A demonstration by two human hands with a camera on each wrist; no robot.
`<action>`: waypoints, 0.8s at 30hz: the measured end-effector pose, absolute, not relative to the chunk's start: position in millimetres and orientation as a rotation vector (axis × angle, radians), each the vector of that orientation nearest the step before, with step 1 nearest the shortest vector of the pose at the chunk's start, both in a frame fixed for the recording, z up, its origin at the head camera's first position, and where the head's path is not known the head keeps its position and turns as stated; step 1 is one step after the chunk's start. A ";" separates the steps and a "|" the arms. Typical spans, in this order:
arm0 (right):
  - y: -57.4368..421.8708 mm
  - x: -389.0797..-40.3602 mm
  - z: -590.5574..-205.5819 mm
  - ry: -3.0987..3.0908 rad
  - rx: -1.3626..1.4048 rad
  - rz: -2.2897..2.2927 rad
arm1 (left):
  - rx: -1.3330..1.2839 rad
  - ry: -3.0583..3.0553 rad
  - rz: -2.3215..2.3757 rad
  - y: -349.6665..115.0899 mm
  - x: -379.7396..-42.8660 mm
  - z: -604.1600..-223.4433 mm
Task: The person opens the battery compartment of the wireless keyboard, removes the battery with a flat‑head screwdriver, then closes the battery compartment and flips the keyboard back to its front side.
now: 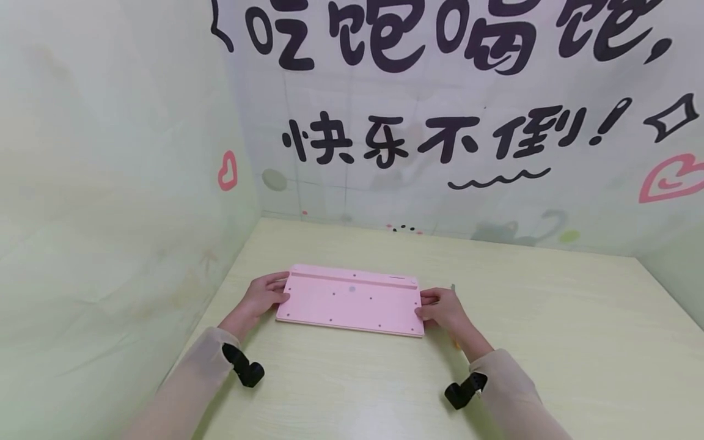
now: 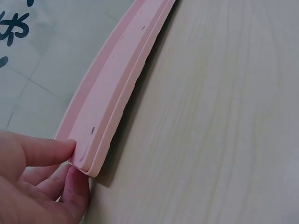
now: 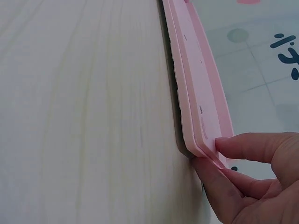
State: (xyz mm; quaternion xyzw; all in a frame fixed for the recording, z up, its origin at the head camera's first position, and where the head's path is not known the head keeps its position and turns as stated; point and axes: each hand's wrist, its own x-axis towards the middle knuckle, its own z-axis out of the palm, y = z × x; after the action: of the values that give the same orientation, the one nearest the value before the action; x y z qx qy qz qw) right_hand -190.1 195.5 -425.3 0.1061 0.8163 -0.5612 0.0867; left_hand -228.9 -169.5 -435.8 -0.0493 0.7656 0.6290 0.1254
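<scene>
A pink keyboard point(image 1: 352, 302) is turned underside up, with small dark screw spots over its flat back and a raised ridge along its far side. My left hand point(image 1: 263, 300) grips its left end, the thumb on the underside face and fingers beneath, as the left wrist view shows at the keyboard's corner point(image 2: 88, 144). At the opposite end, my right hand point(image 1: 442, 307) pinches the right edge in the same way. The keys face the table and are mostly hidden; their wavy edge shows in both wrist views. A dark shadow runs under the keyboard.
A pale wood-grain table point(image 1: 550, 342) lies under everything. Beside the right hand, a thin grey tip point(image 1: 453, 287) and an orange bit point(image 1: 456, 344) show; the hand hides what lies between. Printed cloth walls point(image 1: 385, 195) stand at the back and left.
</scene>
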 end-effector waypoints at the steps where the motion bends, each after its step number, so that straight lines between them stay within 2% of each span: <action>1: 195.7 -190.2 -425.5 2.439 0.320 -1.656 | -0.144 2.242 1.823 -168.8 -228.8 -435.7; 24: 197.4 -191.9 -431.0 2.493 0.344 -1.563 | -0.160 2.436 1.587 -164.4 -232.7 -436.6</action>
State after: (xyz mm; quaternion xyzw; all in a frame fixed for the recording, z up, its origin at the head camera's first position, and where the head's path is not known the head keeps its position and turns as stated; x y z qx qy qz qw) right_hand -191.9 197.4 -431.0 0.1155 0.8381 -0.5255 0.0895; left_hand -232.7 -164.4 -436.6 -0.0545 0.8311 0.5414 0.1147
